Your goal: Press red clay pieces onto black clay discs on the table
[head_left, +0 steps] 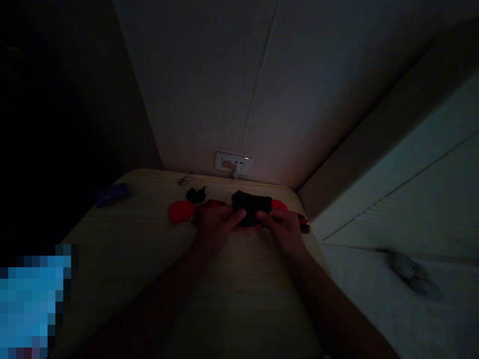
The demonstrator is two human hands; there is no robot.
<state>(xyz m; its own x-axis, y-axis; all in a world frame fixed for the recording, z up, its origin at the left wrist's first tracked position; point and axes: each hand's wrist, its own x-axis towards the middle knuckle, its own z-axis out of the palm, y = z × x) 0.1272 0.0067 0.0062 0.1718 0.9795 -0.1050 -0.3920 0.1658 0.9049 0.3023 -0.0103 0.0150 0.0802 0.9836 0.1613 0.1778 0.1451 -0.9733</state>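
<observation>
In the dim light, both my hands meet at the far part of a wooden table. My left hand (215, 224) and my right hand (286, 227) pinch the lower edge of a soft-looking black piece (252, 200), thumbs on its near side. What kind of thing it is, I cannot make out. Left of my left hand lies a flat red piece (181, 212), with a dark red piece (202, 207) partly hidden by that hand. Another bright red piece (279, 205) shows behind my right hand. Dark red and black strips (304, 223) lie to its right.
On the wooden table (239, 289), a crumpled black scrap (196, 194) and thin dark threads (185, 179) lie toward the back. A purple object (112, 194) rests at the left edge. A wall socket (233, 163) with a plug sits behind the table; a pale panel (411, 164) stands on the right.
</observation>
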